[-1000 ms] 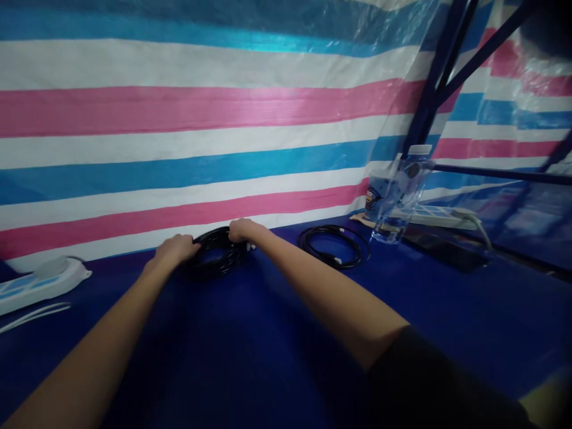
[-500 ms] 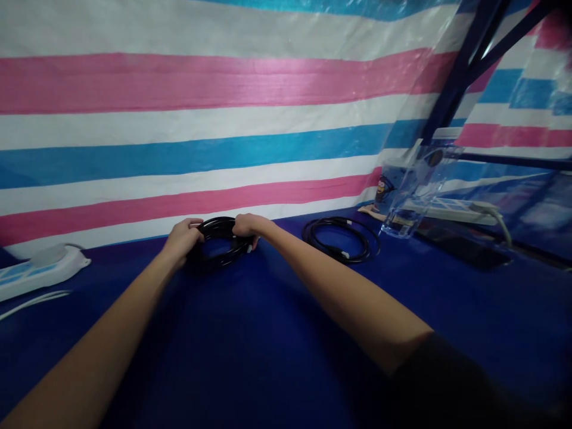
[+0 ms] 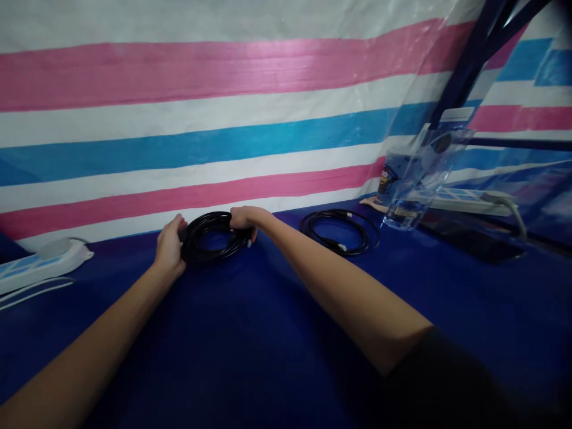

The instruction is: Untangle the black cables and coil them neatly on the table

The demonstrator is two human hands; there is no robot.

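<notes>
A thick coil of black cable (image 3: 201, 253) lies on the blue tabletop near the striped sheet. At its right side my right hand (image 3: 243, 219) is wrapped round the strands, closed. A small light-coloured cable end (image 3: 249, 243) shows just below those fingers. My left hand (image 3: 170, 247) is at the coil's left edge, with its fingers curled against the cable and a short dark piece showing at the fingertips. The inner fingers of both hands are partly hidden. To the right, a second, looser black cable coil (image 3: 308, 231) with light connector ends lies untouched.
A white power strip (image 3: 67, 260) and white cord (image 3: 40, 292) are at far left. To the right stand a clear plastic holder (image 3: 404, 217) and a cartoon-printed cup (image 3: 388, 179). Another power strip (image 3: 460, 199) and a dark phone-like slab (image 3: 482, 241) are beyond them.
My left hand has shifted slightly left and turned more upright at the coil's outer edge. The right hand keeps its grip. The whole view has shifted a little.
</notes>
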